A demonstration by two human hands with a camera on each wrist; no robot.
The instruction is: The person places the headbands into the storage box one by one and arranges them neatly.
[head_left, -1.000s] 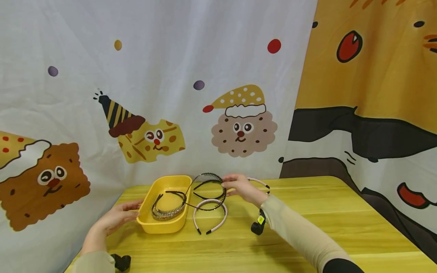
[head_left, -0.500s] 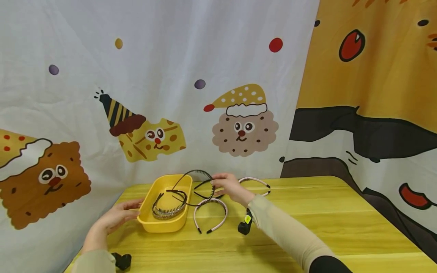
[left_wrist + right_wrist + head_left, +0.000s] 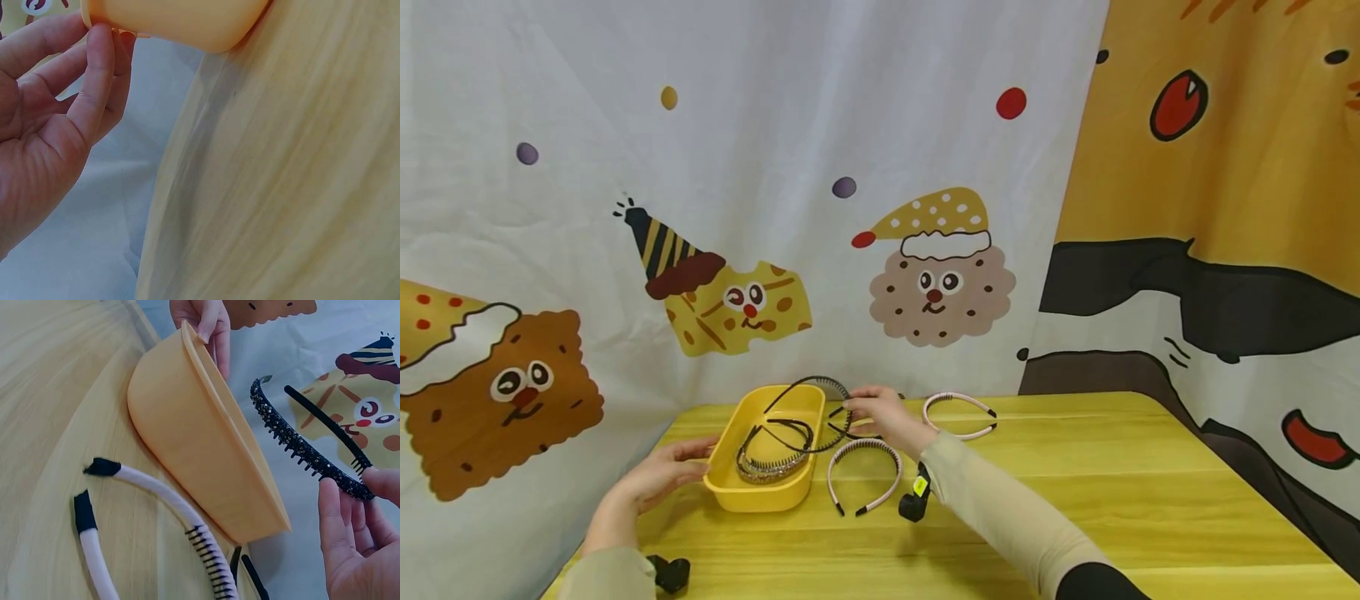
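In the head view my right hand (image 3: 883, 417) pinches a black glittery headband (image 3: 300, 445) between thumb and fingers. It is held up beside and partly over a yellow plastic tub (image 3: 763, 500), with one end reaching above the tub's opening. Inside the tub lie headbands (image 3: 763, 471), one with a glittery band and comb teeth, and black arms crossing over it. On the tub's left side, my left hand (image 3: 658, 475) touches the rim with extended, spread fingers (image 3: 100, 69). Its thumb tip shows at the rim in the right wrist view.
A pale pink headband (image 3: 891, 475) with black tips lies right of the tub. Another pink headband (image 3: 958, 396) is farther back, and a black headband (image 3: 838, 429) sits partly hidden behind my right hand. Everything stands on a yellow wood-grain table (image 3: 1060, 467) before a cartoon-printed curtain (image 3: 820, 108).
My right hand has moved left with the glittery headband, bringing it farther over the tub. The back pink headband has come fully into view. My left hand stays at the rim.
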